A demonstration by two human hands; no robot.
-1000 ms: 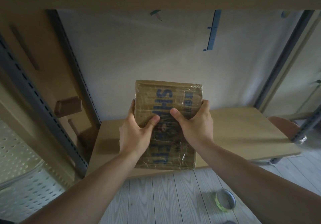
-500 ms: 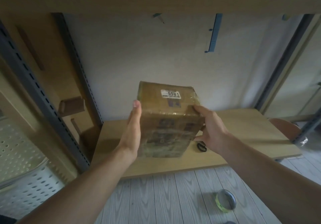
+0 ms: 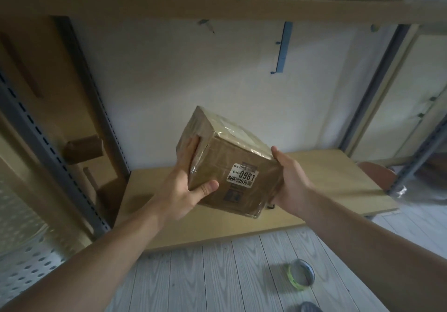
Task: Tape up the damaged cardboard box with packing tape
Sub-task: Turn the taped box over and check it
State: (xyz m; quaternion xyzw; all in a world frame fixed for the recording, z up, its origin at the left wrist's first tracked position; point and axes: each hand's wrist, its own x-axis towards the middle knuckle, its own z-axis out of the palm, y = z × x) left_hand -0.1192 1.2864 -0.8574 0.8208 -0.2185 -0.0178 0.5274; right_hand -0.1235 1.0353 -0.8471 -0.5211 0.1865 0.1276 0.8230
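Head view: the cardboard box is held up in the middle of the frame, tilted with one corner pointing to the upper left, clear of the pale wooden table that runs behind and below it. The left hand grasps the box's lower left corner, with its thumb pressed on the face turned to the camera and its fingers laid along the side face. The right hand clasps the box's right edge; its thumb lies at the upper corner and its fingers are hidden behind the cardboard. Glossy clear film shines along the box's edges and upper face. A white label printed with 0981 sits on the near face. A roll of tape with a yellow-green rim lies on the grey plank floor in the lower right of the frame, well apart from the box. A wooden shelf crosses the top of the frame, and a perforated grey metal upright slants down the left side.
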